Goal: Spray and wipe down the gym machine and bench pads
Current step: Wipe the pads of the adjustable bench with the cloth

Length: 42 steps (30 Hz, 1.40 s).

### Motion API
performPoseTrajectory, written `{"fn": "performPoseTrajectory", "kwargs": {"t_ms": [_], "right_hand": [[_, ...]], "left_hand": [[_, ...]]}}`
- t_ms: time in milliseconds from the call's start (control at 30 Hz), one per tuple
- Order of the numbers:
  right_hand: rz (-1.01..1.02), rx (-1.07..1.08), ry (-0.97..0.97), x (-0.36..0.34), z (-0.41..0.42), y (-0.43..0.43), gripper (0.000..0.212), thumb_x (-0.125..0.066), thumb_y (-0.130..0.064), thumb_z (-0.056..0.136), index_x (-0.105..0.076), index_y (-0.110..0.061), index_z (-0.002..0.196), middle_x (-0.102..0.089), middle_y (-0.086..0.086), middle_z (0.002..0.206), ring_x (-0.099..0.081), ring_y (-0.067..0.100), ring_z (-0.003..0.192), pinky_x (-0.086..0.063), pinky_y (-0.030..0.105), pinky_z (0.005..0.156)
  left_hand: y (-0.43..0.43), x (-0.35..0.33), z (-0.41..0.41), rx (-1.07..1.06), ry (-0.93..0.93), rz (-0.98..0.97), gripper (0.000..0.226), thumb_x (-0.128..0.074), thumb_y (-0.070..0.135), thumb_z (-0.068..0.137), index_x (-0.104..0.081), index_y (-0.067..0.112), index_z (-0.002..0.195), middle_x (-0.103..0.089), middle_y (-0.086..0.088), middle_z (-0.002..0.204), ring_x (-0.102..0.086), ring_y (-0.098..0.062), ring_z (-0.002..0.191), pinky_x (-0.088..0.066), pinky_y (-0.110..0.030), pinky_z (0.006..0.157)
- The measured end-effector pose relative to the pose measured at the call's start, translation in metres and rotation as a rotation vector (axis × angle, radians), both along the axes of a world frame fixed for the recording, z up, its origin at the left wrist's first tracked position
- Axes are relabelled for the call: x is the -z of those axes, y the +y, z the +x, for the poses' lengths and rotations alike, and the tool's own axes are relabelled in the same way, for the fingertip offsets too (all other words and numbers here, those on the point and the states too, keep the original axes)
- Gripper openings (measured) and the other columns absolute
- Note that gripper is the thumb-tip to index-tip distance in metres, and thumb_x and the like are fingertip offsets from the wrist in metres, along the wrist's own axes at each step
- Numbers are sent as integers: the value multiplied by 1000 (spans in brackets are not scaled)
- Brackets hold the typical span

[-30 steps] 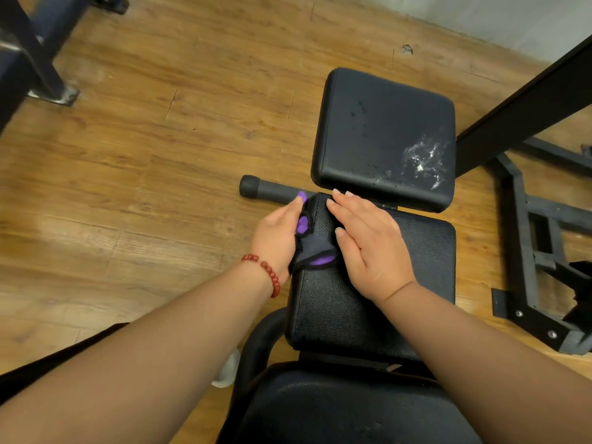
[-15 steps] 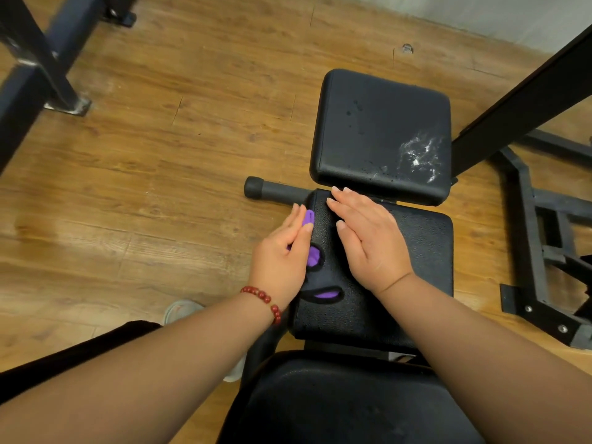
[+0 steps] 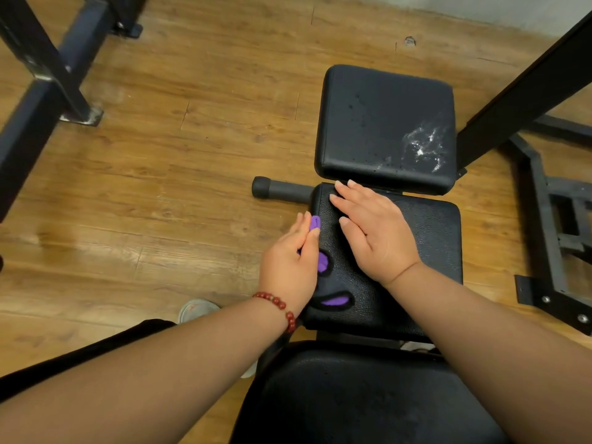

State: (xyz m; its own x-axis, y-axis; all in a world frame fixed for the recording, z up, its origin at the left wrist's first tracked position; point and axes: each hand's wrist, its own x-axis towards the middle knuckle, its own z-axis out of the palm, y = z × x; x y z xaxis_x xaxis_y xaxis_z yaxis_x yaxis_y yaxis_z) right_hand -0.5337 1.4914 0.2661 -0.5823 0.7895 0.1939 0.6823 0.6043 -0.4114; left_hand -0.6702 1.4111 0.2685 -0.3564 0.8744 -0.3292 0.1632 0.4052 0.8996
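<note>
A black and purple cloth (image 3: 330, 283) lies over the left edge of the middle bench pad (image 3: 429, 251). My left hand (image 3: 293, 264), with a red bead bracelet at the wrist, presses the cloth against the pad's left side with fingers nearly straight. My right hand (image 3: 373, 232) lies flat on top of the same pad, fingers straight and pointing forward. Beyond it sits the far pad (image 3: 381, 123), speckled with droplets and a patch of white foam near its right front corner. A near pad (image 3: 362, 398) fills the bottom of the view.
A black foam-tipped handle (image 3: 278, 189) sticks out left of the middle pad. Dark machine frames stand at upper left (image 3: 48, 78) and right (image 3: 544, 193). A diagonal black beam (image 3: 528, 91) crosses upper right. Wooden floor surrounds the bench; a grey shoe (image 3: 197, 310) shows below my left arm.
My left hand has slid with the cloth from the pad's front corner back along its left edge towards me. The right hand has stayed flat on the pad.
</note>
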Motion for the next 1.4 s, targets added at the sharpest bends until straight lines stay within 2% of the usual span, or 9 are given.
{"fn": "performPoseTrajectory", "kwargs": {"t_ms": [100,433,533,633,767,933,1067,1200,1400], "right_hand": [[11,5,8,1,0,0,44,-38,-25,96,-65,-6,125,-58,12,137,-49,29,132,-29,34,111],[-13,7,32,1,0,-1,45,-37,-26,96,-65,-6,125,-57,11,138,-47,27,134,-32,39,111],[-37,-6,8,-1,2,-3,48,-39,-32,96,-62,-8,130,-53,9,142,-42,25,138,-27,37,113],[-63,-23,-58,-3,5,-7,53,-38,-38,96,-54,-11,138,-44,5,149,-31,19,143,-16,30,119],[-98,-17,-75,-1,10,-13,55,-35,-40,97,-49,-13,142,-38,2,153,-23,14,145,-7,25,121],[-76,0,-61,0,9,-15,53,-36,-38,97,-52,-12,139,-42,3,151,-29,18,144,-18,37,120],[-70,2,-46,1,11,-15,51,-37,-37,97,-55,-12,137,-45,4,149,-32,19,143,-18,35,119],[-54,0,-43,0,10,-15,50,-39,-36,96,-56,-11,136,-47,5,148,-34,22,142,-20,37,119],[-39,-10,-42,2,10,-16,50,-39,-35,96,-56,-9,136,-48,7,147,-36,24,141,-23,41,118]], "left_hand": [[24,-7,-1,-72,-27,-58,36,-52,31,100,-57,21,135,-54,12,139,-49,0,127,-35,-16,107],[5,-3,-2,-110,-152,-68,35,-53,30,99,-58,23,133,-60,12,133,-52,4,121,-38,-13,104],[21,-1,-11,-170,-269,-125,30,-53,33,99,-65,25,126,-68,12,118,-61,2,100,-48,-13,86],[29,-1,-12,-250,-464,-191,27,-54,37,98,-72,23,113,-75,2,94,-69,-8,78,-57,-25,74],[4,7,-10,-221,-470,-240,26,-54,37,98,-75,22,99,-76,4,85,-72,-17,87,-58,-41,87],[18,1,-14,-245,-518,-237,22,-57,42,96,-73,29,90,-76,1,85,-73,-18,85,-59,-38,83],[28,3,-11,-285,-553,-168,23,-62,35,94,-71,26,113,-73,-1,110,-69,-16,103,-55,-38,93],[-2,8,-10,-241,-520,-239,35,-63,46,90,-72,23,114,-74,1,109,-69,-19,104,-52,-44,97],[25,3,-12,-322,-657,-281,21,-61,34,95,-73,17,101,-75,-10,92,-72,-27,86,-60,-42,79]]}}
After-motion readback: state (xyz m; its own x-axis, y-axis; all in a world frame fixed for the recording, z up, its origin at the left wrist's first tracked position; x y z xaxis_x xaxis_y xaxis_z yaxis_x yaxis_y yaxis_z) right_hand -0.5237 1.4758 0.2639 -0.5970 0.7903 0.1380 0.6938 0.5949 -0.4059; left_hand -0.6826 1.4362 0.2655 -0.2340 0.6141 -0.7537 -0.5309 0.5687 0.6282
